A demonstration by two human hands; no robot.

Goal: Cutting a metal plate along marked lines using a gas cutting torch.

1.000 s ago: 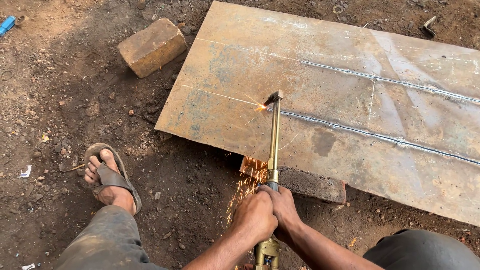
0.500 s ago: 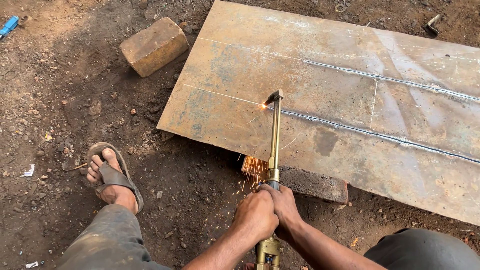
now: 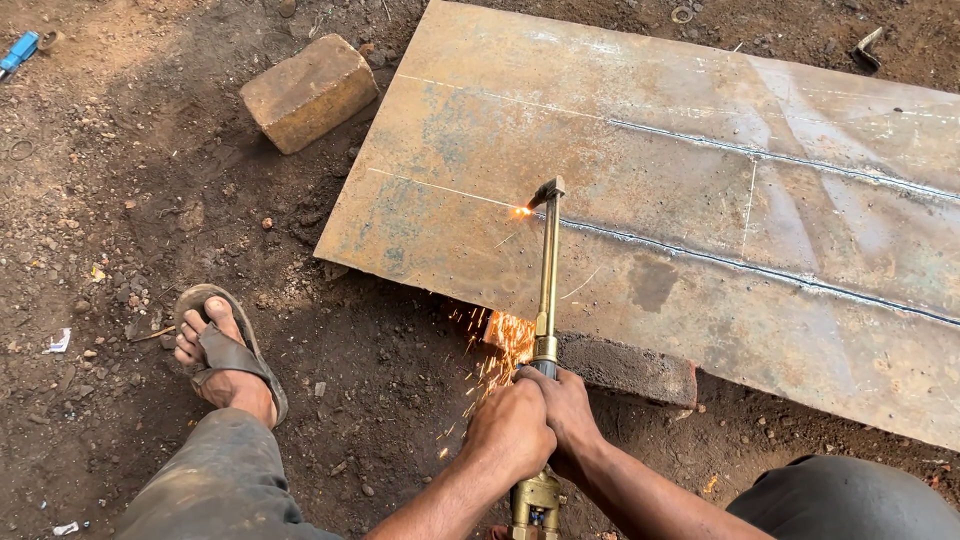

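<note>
While dirt covers the whole ground (image 3: 130, 200), a small blue object (image 3: 20, 50) lies at the far left edge, too small to tell what it is. Nearer, the person's left foot in a worn sandal (image 3: 225, 355) rests flat on the soil, with the grey trouser leg (image 3: 220, 485) below it at the near edge. Farther off, a tan brick (image 3: 310, 90) sits on the ground just beside the far left corner of the rusty steel plate (image 3: 700, 180), which fills the right part of the scene. Orange sparks (image 3: 500, 345) fall under the plate's near edge, beside a dark block (image 3: 625, 368) that lies beneath that edge.

At the near centre, the left hand (image 3: 510, 430) is clamped around the handle of the brass cutting torch (image 3: 547, 290), and the right hand (image 3: 570, 410) is clamped on the same handle, touching the left hand. The torch runs away from the hands over the plate, its tip over a bright glowing spot (image 3: 522, 211) at the left end of 1 cut line (image 3: 750, 265). A 2nd seam (image 3: 780, 158) runs farther away, roughly parallel. At the near right, the other knee (image 3: 850, 500) shows.
</note>
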